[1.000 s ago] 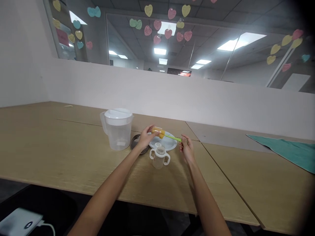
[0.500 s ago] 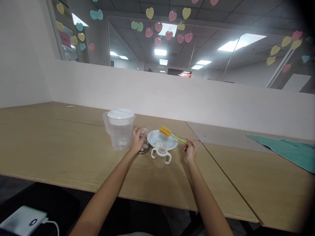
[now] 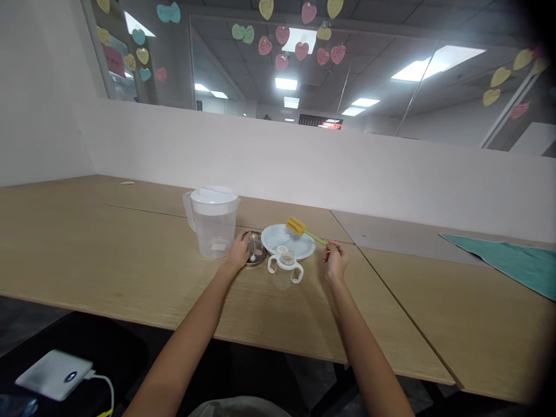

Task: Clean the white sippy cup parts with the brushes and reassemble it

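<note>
My right hand (image 3: 336, 263) is closed around the green handle of a bottle brush (image 3: 315, 238). Its yellow sponge head (image 3: 296, 226) hangs over a white plate (image 3: 273, 233). My left hand (image 3: 238, 252) curls its fingers at the left rim of a round metal dish (image 3: 259, 259). Small clear and white parts lie in that dish, too small to name. Upright in front of the plate stands a clear baby bottle (image 3: 284, 277), uncapped, with a white two-handled collar (image 3: 299, 271). A small white ring-like part (image 3: 282, 250) is at the plate's near edge.
A clear pitcher (image 3: 216, 229) with a white lid stands left of the dish, close to my left hand. A green cloth (image 3: 512, 260) lies at the right. A white wall (image 3: 278, 156) runs behind the table. Lower left, a white power bank (image 3: 54, 375) with a cable rests on black material.
My left hand has come down from above the clear part to the dish's left rim. My right hand still holds the brush over the plate. The view has tilted slightly.
</note>
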Demonstrator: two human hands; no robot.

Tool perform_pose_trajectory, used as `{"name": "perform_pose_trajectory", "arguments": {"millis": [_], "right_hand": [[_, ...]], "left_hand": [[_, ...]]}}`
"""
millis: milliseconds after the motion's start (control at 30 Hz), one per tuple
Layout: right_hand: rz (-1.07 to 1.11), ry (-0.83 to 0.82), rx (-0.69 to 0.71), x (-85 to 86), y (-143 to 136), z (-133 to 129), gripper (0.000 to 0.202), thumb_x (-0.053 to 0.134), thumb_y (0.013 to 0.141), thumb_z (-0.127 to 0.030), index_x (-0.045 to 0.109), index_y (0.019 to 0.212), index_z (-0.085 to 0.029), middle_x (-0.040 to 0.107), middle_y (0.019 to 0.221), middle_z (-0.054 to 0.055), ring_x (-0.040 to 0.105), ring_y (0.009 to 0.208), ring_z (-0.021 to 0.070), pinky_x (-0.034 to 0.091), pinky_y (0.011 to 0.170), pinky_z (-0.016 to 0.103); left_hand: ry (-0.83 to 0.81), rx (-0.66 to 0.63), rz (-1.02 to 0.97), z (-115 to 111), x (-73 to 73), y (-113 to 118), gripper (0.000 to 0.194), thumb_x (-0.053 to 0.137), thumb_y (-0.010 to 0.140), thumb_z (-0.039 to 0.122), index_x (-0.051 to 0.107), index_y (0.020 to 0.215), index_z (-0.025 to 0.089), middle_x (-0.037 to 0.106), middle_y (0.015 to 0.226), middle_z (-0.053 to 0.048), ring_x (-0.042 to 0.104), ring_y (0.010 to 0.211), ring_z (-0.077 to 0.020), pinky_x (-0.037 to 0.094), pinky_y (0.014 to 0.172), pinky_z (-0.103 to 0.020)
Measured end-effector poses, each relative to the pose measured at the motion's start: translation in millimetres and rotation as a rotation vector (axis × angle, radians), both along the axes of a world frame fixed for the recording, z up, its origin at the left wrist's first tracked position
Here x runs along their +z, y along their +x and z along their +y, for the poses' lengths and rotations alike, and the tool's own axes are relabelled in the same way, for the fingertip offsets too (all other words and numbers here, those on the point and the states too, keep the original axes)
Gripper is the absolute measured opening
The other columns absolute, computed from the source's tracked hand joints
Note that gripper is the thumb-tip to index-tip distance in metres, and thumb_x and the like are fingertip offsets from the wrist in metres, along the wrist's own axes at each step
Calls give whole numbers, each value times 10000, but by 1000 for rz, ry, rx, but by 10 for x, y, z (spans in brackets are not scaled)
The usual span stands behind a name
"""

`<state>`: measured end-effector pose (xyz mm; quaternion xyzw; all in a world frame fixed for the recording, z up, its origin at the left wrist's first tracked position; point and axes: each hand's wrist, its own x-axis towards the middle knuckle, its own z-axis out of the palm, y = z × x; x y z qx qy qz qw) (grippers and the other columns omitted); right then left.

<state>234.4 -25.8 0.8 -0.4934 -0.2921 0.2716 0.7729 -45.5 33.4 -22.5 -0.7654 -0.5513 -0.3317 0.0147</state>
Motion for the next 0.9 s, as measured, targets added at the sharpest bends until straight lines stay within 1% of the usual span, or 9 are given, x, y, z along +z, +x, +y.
{"name": "perform_pose_trajectory", "arguments": {"millis": [133,233,300,400,500,633,700,767,900], "right_hand": [[-27,-4,14,2,-30,-11,311,535,616,-336,565,859,-145,464,532,-69,356,396,50,286,356,182],[-31,-6,17,2,-43,-5,299,531,632,-342,558,854,-144,448,523,-76,351,391,48,284,359,183],[0,-1,19,7,-49,-5,293,540,630,-337,554,851,-146,447,517,-78,357,392,49,286,361,183],[79,34,25,19,-50,-13,278,557,601,-314,552,826,-151,452,504,-80,362,393,50,282,359,178],[139,51,23,27,-41,-21,266,566,579,-294,548,804,-154,456,490,-84,361,390,50,277,358,178],[158,48,8,24,-15,-19,258,561,580,-299,541,793,-155,450,483,-85,355,390,49,281,362,180],[153,43,7,19,-1,-13,258,557,579,-305,538,786,-153,445,481,-84,355,391,49,286,364,181],[146,37,8,15,14,-9,260,553,573,-308,537,780,-152,446,478,-81,357,389,52,287,360,184],[130,34,-18,14,39,0,254,540,585,-321,527,777,-155,431,469,-83,346,385,52,279,355,182]], "left_hand": [[36,-41,-89,-28,26,38,533,528,764,158,424,1286,160,466,1296,-132,462,1199,-248,384,1020,-390],[152,-105,-246,-119,143,173,423,454,813,189,489,1234,188,522,1251,-89,490,1160,-217,392,1007,-378],[164,-180,-312,-176,242,301,319,424,844,223,580,1121,194,619,1114,-60,545,1069,-197,423,957,-356],[76,-303,-250,-192,382,519,260,438,847,237,661,977,206,674,1022,-30,580,991,-170,428,923,-305],[-128,-344,-83,-101,492,736,265,476,836,276,679,987,197,674,1066,-35,581,1014,-170,406,932,-281],[-260,-337,-3,69,555,970,258,657,691,419,725,825,210,722,873,-37,634,828,-193,449,794,-277],[-296,-315,11,111,555,1041,210,727,611,395,723,703,206,717,736,-34,635,738,-193,449,755,-283],[-289,-290,1,108,552,1069,156,738,608,342,708,652,195,706,696,-35,632,715,-193,445,747,-289],[-160,-226,-98,21,540,984,209,578,791,336,671,903,186,690,934,-49,621,849,-175,443,782,-274]]}}
